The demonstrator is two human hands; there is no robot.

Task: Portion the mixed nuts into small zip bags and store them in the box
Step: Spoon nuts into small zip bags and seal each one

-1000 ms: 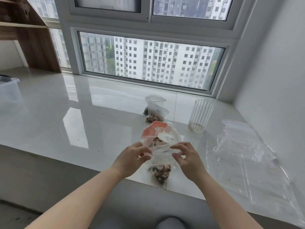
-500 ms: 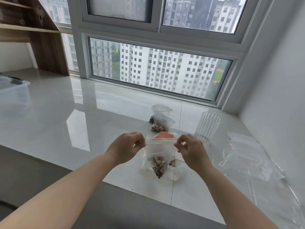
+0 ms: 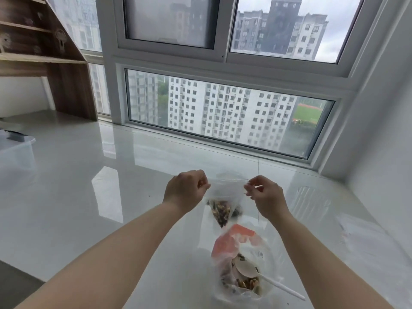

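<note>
I hold a small clear zip bag [image 3: 224, 205] with mixed nuts in its bottom up in the air above the white sill. My left hand [image 3: 186, 190] pinches its top left corner and my right hand [image 3: 264, 196] pinches its top right corner, stretching the zip edge between them. Below it on the sill lies the large clear bag with an orange label [image 3: 234, 244], holding mixed nuts and a white plastic spoon [image 3: 256, 274]. The clear storage box [image 3: 15, 150] stands at the far left edge.
A clear ribbed cup [image 3: 310, 201] stands right of my right hand, and flat clear bags [image 3: 365, 239] lie along the right wall. A wooden shelf [image 3: 44, 54] stands at the back left. The window runs behind the glossy white sill [image 3: 89, 197].
Both hands have lifted the small bag higher and pulled its top taut. The view has tilted up, so the large nut bag now lies below the small one.
</note>
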